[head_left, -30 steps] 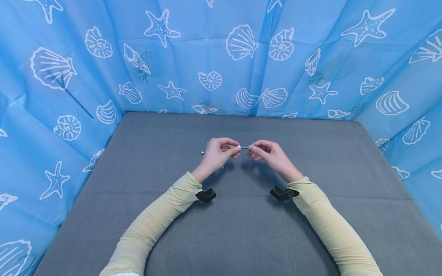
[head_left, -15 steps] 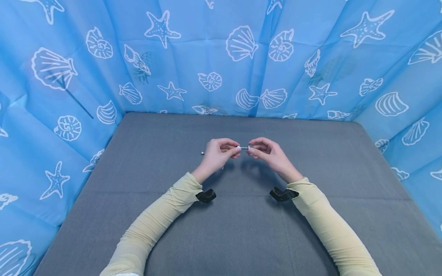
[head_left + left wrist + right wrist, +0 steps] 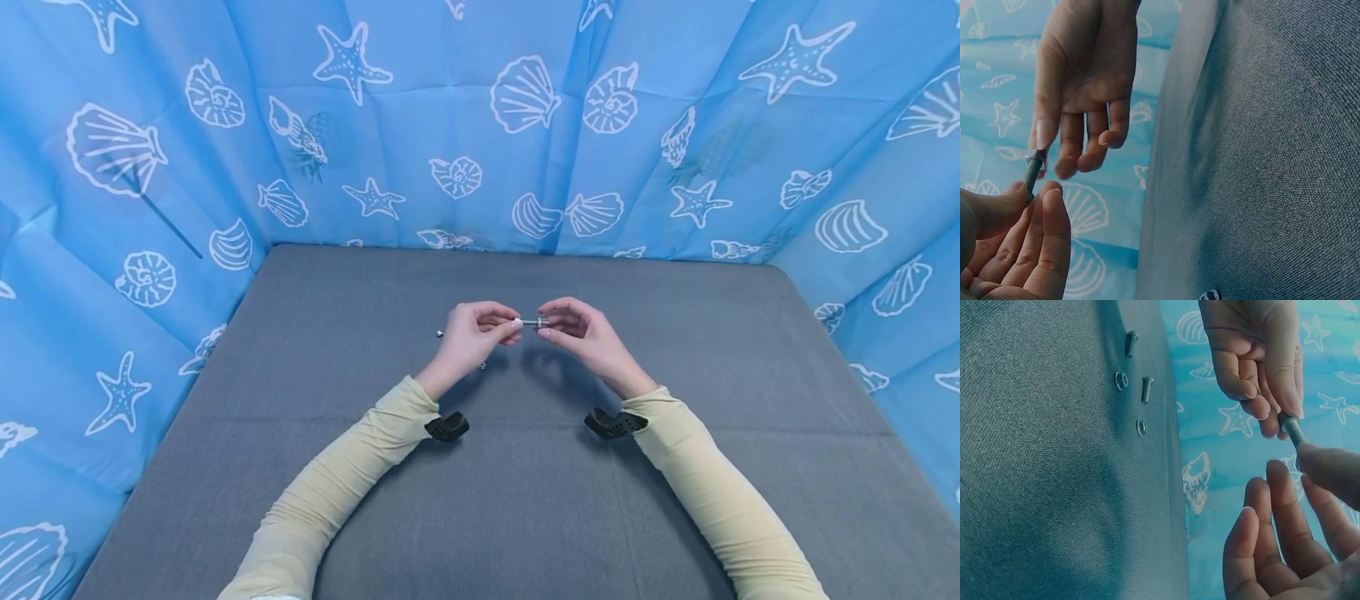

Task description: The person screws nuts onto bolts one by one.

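Observation:
My left hand [image 3: 472, 337] pinches one end of a metal bolt [image 3: 528, 322] between thumb and fingers, holding it level above the table. On the bolt's other end is a nut [image 3: 540, 322]. My right hand [image 3: 592, 337] has its thumb below the nut and its index finger above it, the other fingers loosely bent. In the left wrist view, the right thumb [image 3: 1044, 131] meets the bolt beside the nut [image 3: 1036, 158]. From the right wrist, the thumb [image 3: 1329, 469] hides the bolt's far end, while threads [image 3: 1294, 432] show near the left hand.
On the grey cloth-covered table [image 3: 480, 500] lie two more bolts [image 3: 1132, 344] and two nuts [image 3: 1121, 380], partly hidden behind the left hand in the head view. A blue shell-patterned curtain [image 3: 450, 125] surrounds the table's back and sides.
My right thumb has slid down and the index finger up, parting slightly, so the nut now shows between them. The left hand and bolt stay nearly still.

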`<state>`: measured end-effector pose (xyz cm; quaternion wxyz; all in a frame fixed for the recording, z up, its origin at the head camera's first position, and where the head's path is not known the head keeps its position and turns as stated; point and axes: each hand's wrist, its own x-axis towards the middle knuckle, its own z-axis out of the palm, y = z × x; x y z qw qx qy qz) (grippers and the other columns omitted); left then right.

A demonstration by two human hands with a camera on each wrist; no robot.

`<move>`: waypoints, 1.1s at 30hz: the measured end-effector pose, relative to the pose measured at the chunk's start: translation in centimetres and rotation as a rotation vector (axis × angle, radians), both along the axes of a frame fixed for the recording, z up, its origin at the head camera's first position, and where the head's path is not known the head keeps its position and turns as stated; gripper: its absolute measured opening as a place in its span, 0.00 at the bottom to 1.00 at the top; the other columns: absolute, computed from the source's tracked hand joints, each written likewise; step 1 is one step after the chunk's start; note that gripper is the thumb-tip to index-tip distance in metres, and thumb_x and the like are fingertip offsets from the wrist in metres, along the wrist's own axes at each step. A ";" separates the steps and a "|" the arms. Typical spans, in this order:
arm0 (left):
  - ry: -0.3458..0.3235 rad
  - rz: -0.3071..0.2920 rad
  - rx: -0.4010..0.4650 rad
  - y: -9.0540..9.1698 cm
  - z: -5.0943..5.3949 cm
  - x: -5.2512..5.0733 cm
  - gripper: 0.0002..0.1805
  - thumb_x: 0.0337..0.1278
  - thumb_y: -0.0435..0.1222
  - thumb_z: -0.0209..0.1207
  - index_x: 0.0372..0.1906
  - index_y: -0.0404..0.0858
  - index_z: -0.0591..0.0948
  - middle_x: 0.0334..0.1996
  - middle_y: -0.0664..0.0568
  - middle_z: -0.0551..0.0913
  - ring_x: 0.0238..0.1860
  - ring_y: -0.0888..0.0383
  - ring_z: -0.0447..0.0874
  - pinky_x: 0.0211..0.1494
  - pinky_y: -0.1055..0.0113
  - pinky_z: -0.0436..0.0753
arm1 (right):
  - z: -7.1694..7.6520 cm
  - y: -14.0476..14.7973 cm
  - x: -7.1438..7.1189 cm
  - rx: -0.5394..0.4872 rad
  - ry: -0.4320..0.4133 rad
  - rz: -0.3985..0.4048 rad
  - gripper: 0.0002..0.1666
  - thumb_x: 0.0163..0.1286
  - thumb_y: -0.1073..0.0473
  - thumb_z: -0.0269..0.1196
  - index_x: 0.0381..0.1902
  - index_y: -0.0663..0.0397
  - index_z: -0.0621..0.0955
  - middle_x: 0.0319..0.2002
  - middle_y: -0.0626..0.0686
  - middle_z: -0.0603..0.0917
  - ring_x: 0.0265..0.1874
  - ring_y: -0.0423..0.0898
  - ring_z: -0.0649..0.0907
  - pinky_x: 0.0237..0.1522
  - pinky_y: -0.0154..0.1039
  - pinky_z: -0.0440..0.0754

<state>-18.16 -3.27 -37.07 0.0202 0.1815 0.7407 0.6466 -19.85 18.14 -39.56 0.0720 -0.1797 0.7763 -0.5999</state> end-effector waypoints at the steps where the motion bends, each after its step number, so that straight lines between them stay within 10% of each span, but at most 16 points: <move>1: -0.002 -0.001 0.005 0.0 0.0 0.0 0.09 0.60 0.26 0.60 0.42 0.21 0.80 0.34 0.32 0.84 0.36 0.40 0.85 0.40 0.54 0.87 | 0.0 0.0 0.0 0.006 0.006 -0.001 0.18 0.68 0.61 0.63 0.52 0.65 0.76 0.47 0.61 0.81 0.46 0.54 0.81 0.47 0.41 0.82; 33: 0.007 0.003 0.003 0.0 -0.1 0.0 0.09 0.59 0.26 0.61 0.41 0.21 0.81 0.32 0.38 0.85 0.35 0.41 0.86 0.37 0.61 0.87 | 0.1 -0.1 0.0 0.065 -0.031 -0.023 0.21 0.71 0.53 0.60 0.49 0.67 0.79 0.43 0.62 0.83 0.46 0.60 0.80 0.47 0.52 0.81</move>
